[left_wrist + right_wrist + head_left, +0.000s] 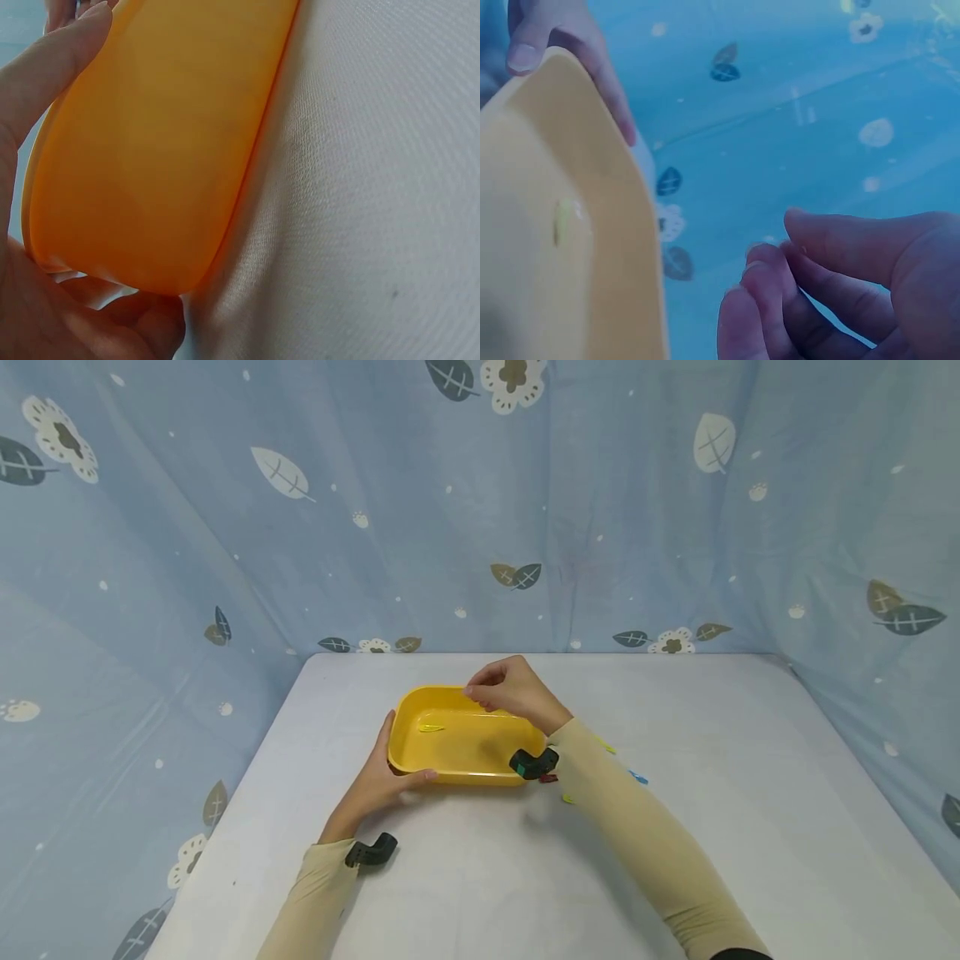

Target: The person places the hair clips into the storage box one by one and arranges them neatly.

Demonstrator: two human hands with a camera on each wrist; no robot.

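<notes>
A yellow plastic tray (480, 773) with rounded corners stands on the white table, its rim tilted in the left wrist view. My left hand (380, 781) grips its left end, the thumb on the near rim and the fingers round the side. Inside the tray lies one small, slim yellow piece (431, 727), blurred in the right wrist view (568, 221). Over the tray's far rim hovers my right hand (516, 692). Its fingers are loosely bent, and in the right wrist view nothing shows between thumb and fingertips.
Right of the tray, partly behind the right forearm, lie small slim pieces: a red one (549, 778), a blue one (638, 777) and yellow ones (567, 798). A blue patterned curtain (585, 510) hangs behind the white table (750, 827).
</notes>
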